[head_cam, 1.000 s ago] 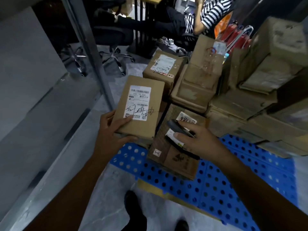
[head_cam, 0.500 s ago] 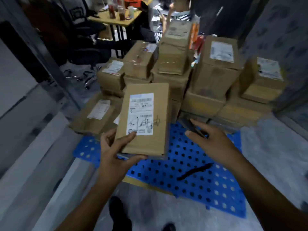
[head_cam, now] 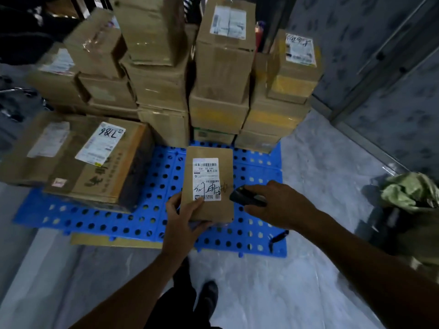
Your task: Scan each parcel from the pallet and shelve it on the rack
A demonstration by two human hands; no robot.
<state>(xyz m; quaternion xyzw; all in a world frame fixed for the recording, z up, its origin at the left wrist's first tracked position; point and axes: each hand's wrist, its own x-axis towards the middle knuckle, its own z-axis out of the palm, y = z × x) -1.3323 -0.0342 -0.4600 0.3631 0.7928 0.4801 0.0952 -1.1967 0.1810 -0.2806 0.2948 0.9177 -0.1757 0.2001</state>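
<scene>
My left hand (head_cam: 183, 217) grips the near end of a small brown parcel (head_cam: 210, 210), thumb on top, holding it flat above the blue perforated pallet (head_cam: 152, 217). Its white label with barcode and black handwriting (head_cam: 206, 179) faces up. My right hand (head_cam: 278, 205) holds a black handheld scanner (head_cam: 245, 197) right beside the parcel's right edge, its tip close to the label. A black strap (head_cam: 278, 237) dangles below that hand.
Several cardboard boxes (head_cam: 221, 67) are stacked on the pallet's far half. A large flat box marked 786 (head_cam: 95, 167) lies at left. A bin with a crumpled green bag (head_cam: 411, 193) stands at right. My feet (head_cam: 206, 298) are on the grey floor.
My view has swung to the right and tilted down over the pallet. The parcel stays in my left hand, and the scanner hand has closed in on its right edge.
</scene>
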